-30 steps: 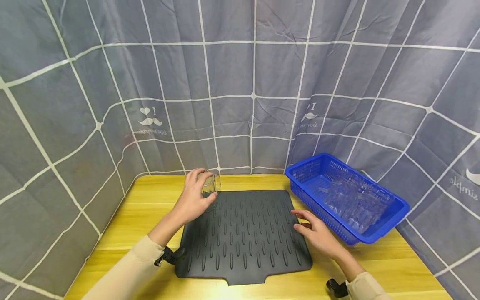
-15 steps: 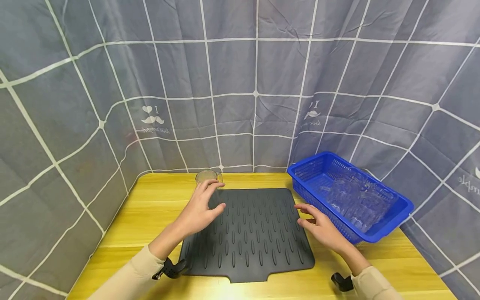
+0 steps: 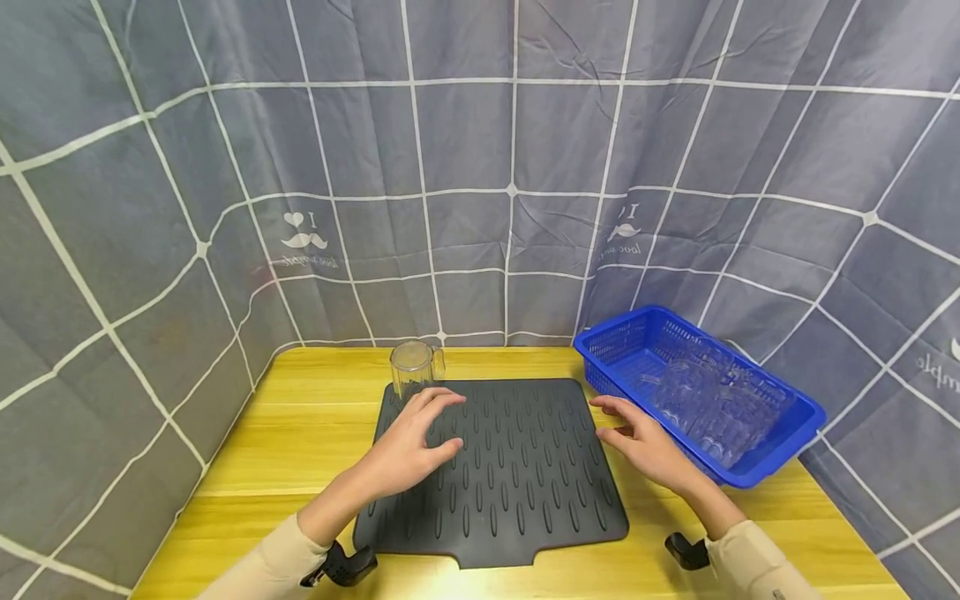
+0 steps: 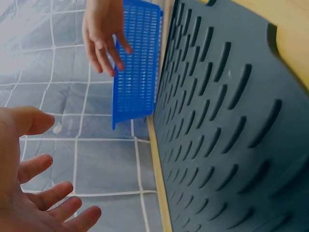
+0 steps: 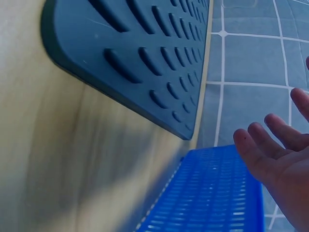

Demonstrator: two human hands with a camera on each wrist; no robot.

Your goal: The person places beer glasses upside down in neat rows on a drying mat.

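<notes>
Wooden table (image 3: 300,408): glass mug (image 3: 412,367) just beyond left grip (image 3: 407,448).

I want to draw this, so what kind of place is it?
Probably a curtained-off work corner, though I can't tell which room. A gray curtain hangs behind a wooden table, and on it are a dark ridged mat and a blue basket of clear cups.

1. Left forearm (image 3: 337,504) slants inward from the lower left, its pale sleeve (image 3: 262,557) ending near the wrist.
2. Left grip (image 3: 403,452): fingers (image 4: 50,195) loosely bent and fanned, thumb (image 4: 34,121) standing apart.
3. Right forearm (image 3: 716,507) mirrors it from the lower right, likewise sleeved.
4. Right grip (image 3: 647,446): fingers gently curved, thumb apart.
5. Palms turn inward, well separated.
</notes>
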